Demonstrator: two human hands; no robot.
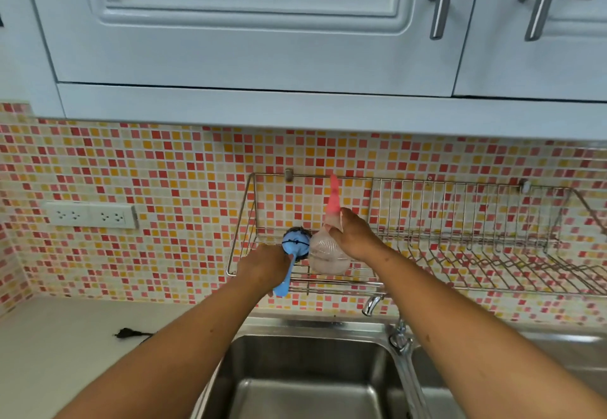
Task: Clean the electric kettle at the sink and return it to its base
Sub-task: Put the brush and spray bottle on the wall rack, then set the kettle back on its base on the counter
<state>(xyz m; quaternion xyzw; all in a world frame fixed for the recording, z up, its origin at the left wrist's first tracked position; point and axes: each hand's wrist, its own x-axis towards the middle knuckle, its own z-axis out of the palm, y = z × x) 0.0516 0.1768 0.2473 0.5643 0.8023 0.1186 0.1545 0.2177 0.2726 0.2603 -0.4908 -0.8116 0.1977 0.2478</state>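
- Steel sink point(295, 382) lowest in view, basin bare; tap point(402, 341) at its right rim, spout arching up toward the wall.
- Pale counter point(65, 346) to the left; a black plug point(126, 333) with its cord lies on it, near the sink edge.
- Kettle and its base: not in view.
- Both forearms reach up over the sink to the wire dish rack point(460, 247) fixed on the mosaic tile wall point(131, 172).
- Left hand point(262, 266) closed round the blue handle of a scrub brush point(294, 251); handle runs down and left out of the fist, round blue head with dark scouring pad up, at the rack's left end.
- Right hand point(356, 238) wrapped round the neck of a clear squeeze bottle point(326, 251); fingers curl behind it, thumb side toward the camera.
- Bottle's long axis near upright, bulbous body low and resting in the rack, pink nozzle pointing up.
- Brush head and bottle body touch, or nearly; cannot tell which.
- Rest of the rack to the right holds only its own dividers.
- Double wall socket point(92, 215) well left of the rack.
- White cupboards point(262, 24) overhang, steel bar handles at right.
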